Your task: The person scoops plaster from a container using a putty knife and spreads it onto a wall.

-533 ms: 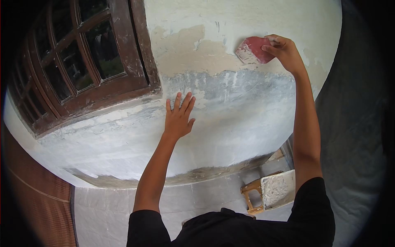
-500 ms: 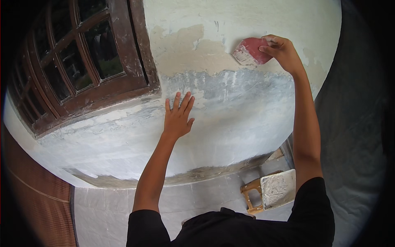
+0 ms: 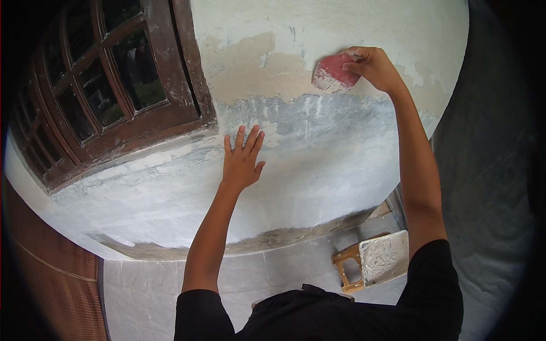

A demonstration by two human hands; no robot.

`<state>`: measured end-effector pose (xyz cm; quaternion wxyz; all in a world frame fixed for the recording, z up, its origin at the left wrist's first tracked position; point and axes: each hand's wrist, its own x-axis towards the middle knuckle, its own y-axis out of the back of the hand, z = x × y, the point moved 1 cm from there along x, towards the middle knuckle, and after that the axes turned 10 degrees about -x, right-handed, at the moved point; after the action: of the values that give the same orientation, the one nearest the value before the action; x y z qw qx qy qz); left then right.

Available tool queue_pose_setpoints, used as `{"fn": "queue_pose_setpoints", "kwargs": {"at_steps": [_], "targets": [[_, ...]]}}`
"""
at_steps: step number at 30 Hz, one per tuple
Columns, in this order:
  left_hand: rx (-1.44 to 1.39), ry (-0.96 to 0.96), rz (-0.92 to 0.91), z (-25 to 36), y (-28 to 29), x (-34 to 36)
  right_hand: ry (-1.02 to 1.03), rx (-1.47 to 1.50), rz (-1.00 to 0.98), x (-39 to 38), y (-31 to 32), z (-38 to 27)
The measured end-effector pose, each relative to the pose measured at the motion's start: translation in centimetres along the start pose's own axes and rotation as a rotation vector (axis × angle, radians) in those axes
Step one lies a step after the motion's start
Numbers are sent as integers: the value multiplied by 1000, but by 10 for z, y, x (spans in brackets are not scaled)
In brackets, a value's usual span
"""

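Note:
My right hand (image 3: 371, 67) grips a red putty scraper (image 3: 339, 73) by its upper right corner, thumb on the near face. White putty coats the scraper's lower left part, which lies at the wall (image 3: 307, 165), just above the border between a beige patch and the grey-blue smeared area. Lower and to the left, my left hand (image 3: 242, 162) rests against the wall with its fingers spread and nothing in it. The wall is patchy: cream at the top, beige bare spots in the middle, whitish smears lower down.
A brown wooden window (image 3: 114, 85) with glass panes is at upper left. Below right, a putty-smeared tray (image 3: 385, 258) sits on a wooden stool (image 3: 348, 267). Grey floor tiles (image 3: 256, 278) run along the wall's foot; a dark sheet (image 3: 483, 187) hangs at right, a brown woven blind (image 3: 51, 273) at lower left.
My right hand and the scraper have shifted slightly left along the wall. My left hand stays spread against the wall; the whole view has shifted a little.

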<state>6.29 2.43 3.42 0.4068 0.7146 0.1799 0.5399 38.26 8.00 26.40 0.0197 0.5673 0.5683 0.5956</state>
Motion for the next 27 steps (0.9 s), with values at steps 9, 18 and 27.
{"fn": "queue_pose_setpoints", "kwargs": {"at_steps": [9,18,27], "targets": [[-16,14,-14,-1,-1,1,-67,131,7,-14,8,16],[-1,4,5,-4,-1,0,-108,315,186,-32,15,6],[-10,-14,12,-1,-2,-1,-310,554,327,-70,-17,43]]}}
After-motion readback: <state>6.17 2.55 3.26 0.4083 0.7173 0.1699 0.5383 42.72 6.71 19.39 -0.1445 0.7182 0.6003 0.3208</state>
